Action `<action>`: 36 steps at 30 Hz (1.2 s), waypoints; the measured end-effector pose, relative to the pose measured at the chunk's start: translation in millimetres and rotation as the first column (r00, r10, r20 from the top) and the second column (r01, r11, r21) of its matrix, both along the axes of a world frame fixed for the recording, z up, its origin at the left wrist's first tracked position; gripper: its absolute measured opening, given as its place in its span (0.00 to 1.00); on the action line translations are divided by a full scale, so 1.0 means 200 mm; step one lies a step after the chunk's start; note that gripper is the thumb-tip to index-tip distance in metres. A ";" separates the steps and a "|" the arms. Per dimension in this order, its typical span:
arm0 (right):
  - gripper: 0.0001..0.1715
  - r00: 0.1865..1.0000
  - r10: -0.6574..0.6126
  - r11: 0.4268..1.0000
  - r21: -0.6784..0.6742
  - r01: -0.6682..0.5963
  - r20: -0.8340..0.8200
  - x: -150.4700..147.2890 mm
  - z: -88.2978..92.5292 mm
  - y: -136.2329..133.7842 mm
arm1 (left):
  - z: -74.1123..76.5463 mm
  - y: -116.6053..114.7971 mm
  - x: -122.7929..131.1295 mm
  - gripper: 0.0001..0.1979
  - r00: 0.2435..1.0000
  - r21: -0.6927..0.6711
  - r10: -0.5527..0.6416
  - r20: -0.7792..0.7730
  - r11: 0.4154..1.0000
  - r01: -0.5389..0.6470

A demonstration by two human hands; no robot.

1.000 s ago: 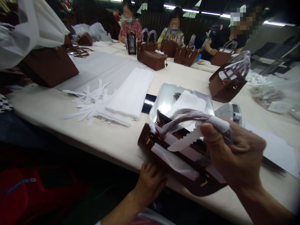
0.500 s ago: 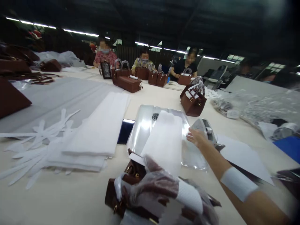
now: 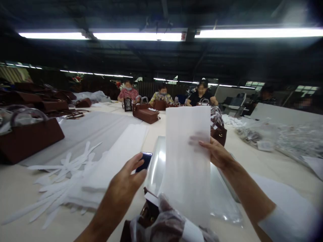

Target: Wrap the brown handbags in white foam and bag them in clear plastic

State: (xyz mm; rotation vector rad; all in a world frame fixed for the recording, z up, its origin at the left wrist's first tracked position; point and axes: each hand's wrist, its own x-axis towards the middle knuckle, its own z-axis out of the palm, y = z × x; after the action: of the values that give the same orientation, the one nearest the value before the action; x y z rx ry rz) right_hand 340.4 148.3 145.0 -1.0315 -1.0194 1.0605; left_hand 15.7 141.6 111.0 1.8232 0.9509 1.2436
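My right hand [image 3: 214, 153] pinches the right edge of a tall white paper sheet [image 3: 188, 161] and holds it upright above the table. My left hand [image 3: 126, 181] hovers in the air just left of the sheet, fingers loosely apart and holding nothing. Below both hands, at the near table edge, stands a brown handbag [image 3: 148, 215] whose handles are wrapped in plastic and white paper. A stack of shiny clear plastic bags [image 3: 156, 161] lies behind the sheet. A dark phone [image 3: 144, 160] lies beside the bags.
Folded white tissue [image 3: 118, 154] and cut white paper strips [image 3: 58, 174] lie at left. Brown handbags stand at left [image 3: 27, 137], centre [image 3: 147, 114] and right [image 3: 219, 129]. Three people sit at the far end. Clear plastic packets [image 3: 277, 137] pile at right.
My right hand let go of the handbag's handle, reached forward and lifted the white sheet upright. My left hand rose from the bag's near edge. The view tilted up.
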 end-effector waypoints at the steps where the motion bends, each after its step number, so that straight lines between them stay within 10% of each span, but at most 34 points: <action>1: 0.23 0.997 0.072 0.997 0.033 -0.073 0.010 -0.06 0.04 -0.05 | 0.09 0.02 0.09 0.31 0.997 -0.093 -0.071 0.007 0.993 0.072; 4: 0.16 0.944 0.304 0.946 0.073 -0.315 0.131 -0.22 0.11 -0.18 | 0.29 0.04 0.34 0.46 0.970 -0.125 -0.196 0.143 0.969 0.214; 9: 0.13 0.798 0.440 0.849 0.098 -0.519 0.413 -0.34 0.14 -0.25 | 0.39 -0.10 0.46 0.35 0.854 -0.081 -0.355 0.380 0.907 0.413; 14: 0.13 0.714 0.214 0.891 0.165 -0.422 0.667 -0.38 0.15 -0.27 | 0.36 -0.18 0.42 0.23 0.862 -0.266 -0.202 0.465 0.897 0.354; 18: 0.12 0.579 -0.151 0.966 0.245 -0.087 0.801 -0.39 0.17 -0.34 | 0.35 -0.19 0.43 0.19 0.851 -0.306 -0.173 0.496 0.882 0.358; 22: 0.33 0.870 -0.095 0.980 0.199 -0.004 0.485 -0.41 0.23 -0.42 | 0.39 -0.22 0.44 0.19 0.880 -0.303 -0.275 0.389 0.863 0.403; 26: 0.22 0.965 0.173 0.947 0.237 -0.218 0.200 -0.39 0.23 -0.46 | 0.45 -0.32 0.36 0.17 0.948 -0.062 -0.275 0.161 0.956 0.287; 28: 0.18 0.956 0.142 0.954 0.223 -0.202 0.257 -0.33 0.18 -0.48 | 0.42 -0.42 0.27 0.12 0.991 0.285 -0.018 0.135 0.958 -0.021; 30: 0.15 0.904 0.147 0.961 0.158 -0.227 0.401 -0.25 0.11 -0.50 | 0.33 -0.52 0.17 0.08 0.970 0.571 0.198 0.139 0.785 -0.242; 33: 0.11 0.743 0.154 0.962 0.073 -0.264 0.652 -0.15 0.00 -0.52 | 0.13 -0.62 0.09 0.06 0.941 0.753 0.331 -0.076 0.638 -0.164; 36: 0.11 0.508 0.103 0.938 0.087 -0.337 0.855 -0.11 -0.04 -0.51 | -0.04 -0.62 0.10 0.12 0.905 0.731 0.362 -0.223 0.676 -0.090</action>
State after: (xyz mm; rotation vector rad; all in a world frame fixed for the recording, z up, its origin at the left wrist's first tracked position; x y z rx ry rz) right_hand 318.5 46.2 137.0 -1.2487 -2.0884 0.5455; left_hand 36.6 17.5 104.0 2.6784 0.9886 1.6290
